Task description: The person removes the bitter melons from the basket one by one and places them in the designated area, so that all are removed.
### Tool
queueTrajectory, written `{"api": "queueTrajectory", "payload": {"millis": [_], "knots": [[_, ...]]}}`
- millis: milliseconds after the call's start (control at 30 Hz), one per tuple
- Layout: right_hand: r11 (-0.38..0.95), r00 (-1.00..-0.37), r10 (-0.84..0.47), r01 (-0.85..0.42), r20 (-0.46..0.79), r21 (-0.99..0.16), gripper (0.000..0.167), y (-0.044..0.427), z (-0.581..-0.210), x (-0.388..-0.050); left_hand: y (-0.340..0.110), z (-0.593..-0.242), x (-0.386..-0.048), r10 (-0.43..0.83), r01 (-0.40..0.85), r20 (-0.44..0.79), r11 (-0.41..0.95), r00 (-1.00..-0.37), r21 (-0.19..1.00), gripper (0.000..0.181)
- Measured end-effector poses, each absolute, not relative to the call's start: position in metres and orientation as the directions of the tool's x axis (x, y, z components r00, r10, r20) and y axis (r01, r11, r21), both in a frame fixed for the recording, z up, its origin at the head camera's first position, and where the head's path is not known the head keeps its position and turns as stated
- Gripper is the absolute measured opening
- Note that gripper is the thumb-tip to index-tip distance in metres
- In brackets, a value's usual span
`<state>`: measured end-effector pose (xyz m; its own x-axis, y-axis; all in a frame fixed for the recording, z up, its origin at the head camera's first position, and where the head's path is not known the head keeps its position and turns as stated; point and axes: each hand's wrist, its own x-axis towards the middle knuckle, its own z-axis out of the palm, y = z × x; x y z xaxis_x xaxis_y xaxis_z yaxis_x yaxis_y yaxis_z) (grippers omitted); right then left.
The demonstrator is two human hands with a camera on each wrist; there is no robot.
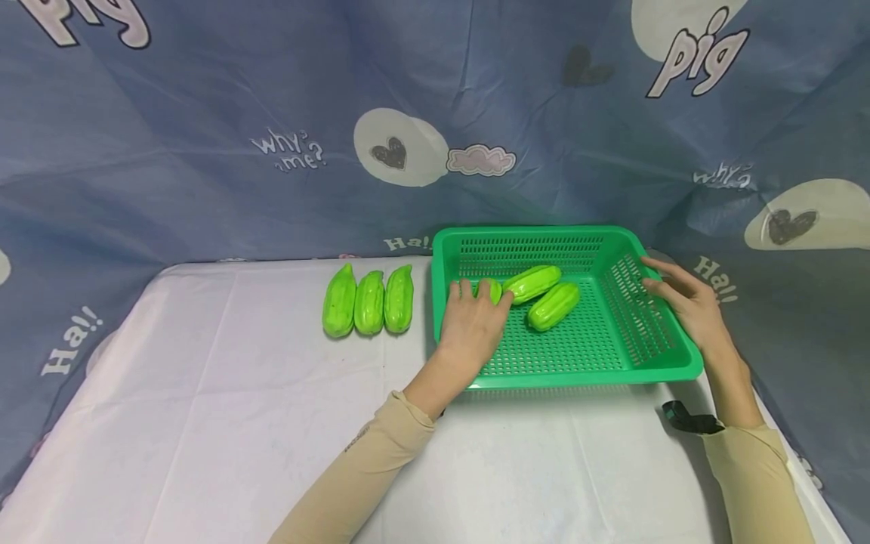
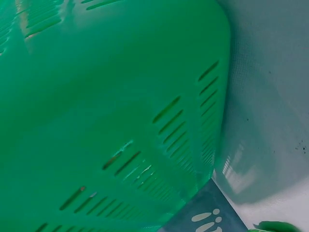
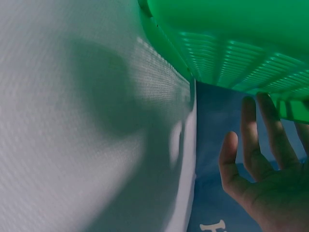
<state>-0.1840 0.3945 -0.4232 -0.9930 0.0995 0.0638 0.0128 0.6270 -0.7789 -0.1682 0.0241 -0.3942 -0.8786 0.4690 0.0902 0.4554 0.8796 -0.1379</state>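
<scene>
My left hand [image 1: 472,325] is inside the left part of the green basket [image 1: 578,378], its fingers and thumb around a green vegetable [image 1: 495,289] that they mostly cover. Two more green vegetables, one behind [image 1: 533,283] and one in front [image 1: 553,307], lie beside it on the basket floor. At the basket's right rim, my right hand [image 1: 693,310] touches the side with its fingers spread. The right wrist view has this hand [image 3: 273,169] with extended fingers near the basket's underside [image 3: 231,58]. The left wrist view shows only the basket's outer wall [image 2: 111,116] close up, not the hand.
Left of the basket, three green vegetables stand side by side in a row on the white cloth: left [image 1: 339,302], middle [image 1: 369,304] and right [image 1: 399,299]. A blue printed curtain [image 1: 272,204] hangs behind the table. A black device [image 1: 689,419] is at my right wrist.
</scene>
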Motion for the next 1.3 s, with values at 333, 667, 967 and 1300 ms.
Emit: {"api": "queueTrajectory", "payload": {"millis": [333,667,967,1300], "knots": [[0.627,-0.993,0.096,0.008,0.067,-0.779,0.052,0.3948,-0.4232,-0.1841,0.0239,-0.3948,-0.1692,0.494,0.486,0.092,0.869,-0.865,-0.092,0.049],[0.615,-0.993,0.089,-0.009,0.08,-0.789,0.051,0.3949,-0.4224,-0.1838,0.0258,-0.3907,-0.1658,0.608,0.608,-0.001,0.793,-0.794,0.034,0.059],[0.625,-0.993,0.098,0.011,0.064,-0.781,0.052,0.3939,-0.4223,-0.1843,0.0275,-0.3904,-0.1628,0.663,0.655,-0.026,0.745,-0.748,0.126,0.067],[0.624,-0.993,0.088,-0.011,0.084,-0.781,0.051,0.3952,-0.4232,-0.1834,0.0261,-0.3913,-0.1606,0.644,0.644,0.013,0.763,-0.765,0.046,0.057]]}}
